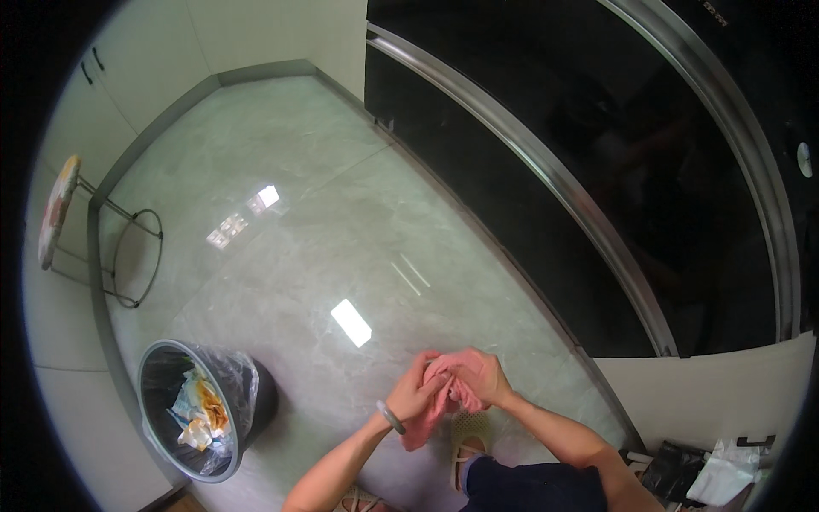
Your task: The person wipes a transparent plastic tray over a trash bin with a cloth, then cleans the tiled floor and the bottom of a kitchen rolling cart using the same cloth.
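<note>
A pink cloth point(422, 427) is bunched up between my two hands, low in the middle of the head view. My left hand point(413, 392), with a pale bangle on its wrist, grips the cloth's left side, thumb on top. On the other side my right hand point(491, 382) is closed around a fold of it. One corner of the cloth hangs down below my left hand. The palms and some fingertips are hidden by the folds. Beneath the hands, my foot in a light woven sandal point(470, 432) stands on the glossy tiled floor point(301, 269).
At the lower left a lined grey trash bin point(233, 441) holds crumpled waste. A round stool point(59, 211) stands by the pale cabinets point(147, 57). Along the right runs a black refrigerator point(531, 211) with metal trim. Plastic bags point(723, 473) lie at the lower right.
</note>
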Demonstrator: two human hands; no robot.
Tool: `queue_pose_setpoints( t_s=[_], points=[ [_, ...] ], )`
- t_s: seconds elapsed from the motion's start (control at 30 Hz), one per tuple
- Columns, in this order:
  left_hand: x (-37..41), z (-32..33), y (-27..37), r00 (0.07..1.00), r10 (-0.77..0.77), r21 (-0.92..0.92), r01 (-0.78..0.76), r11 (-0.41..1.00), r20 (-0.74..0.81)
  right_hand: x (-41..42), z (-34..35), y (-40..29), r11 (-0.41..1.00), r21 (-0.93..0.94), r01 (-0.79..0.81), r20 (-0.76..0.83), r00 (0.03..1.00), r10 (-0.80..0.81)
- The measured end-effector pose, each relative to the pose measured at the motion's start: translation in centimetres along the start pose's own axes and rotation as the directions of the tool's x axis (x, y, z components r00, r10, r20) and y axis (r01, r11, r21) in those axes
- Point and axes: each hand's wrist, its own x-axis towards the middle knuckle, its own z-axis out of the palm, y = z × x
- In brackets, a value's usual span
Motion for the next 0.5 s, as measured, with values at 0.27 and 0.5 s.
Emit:
queue_pose_setpoints(
  t_s=[0.27, 0.5],
  points=[
    [0.7, 1.9, -0.9, 0.979, 0.136, -0.096, -0.152, 0.984, -0.154, -1.0, -0.7, 3.0, 0.991, 0.089, 0.102, -0.207, 0.975, -0.081],
    [0.5, 6.3, -2.2, 0.997, -0.070, -0.557, 0.054, 0.829, -0.008, -2.5, 3.7, 0.7, 0.933, 0.247, 0.261, -0.257, 0.946, -0.197]
  ],
)
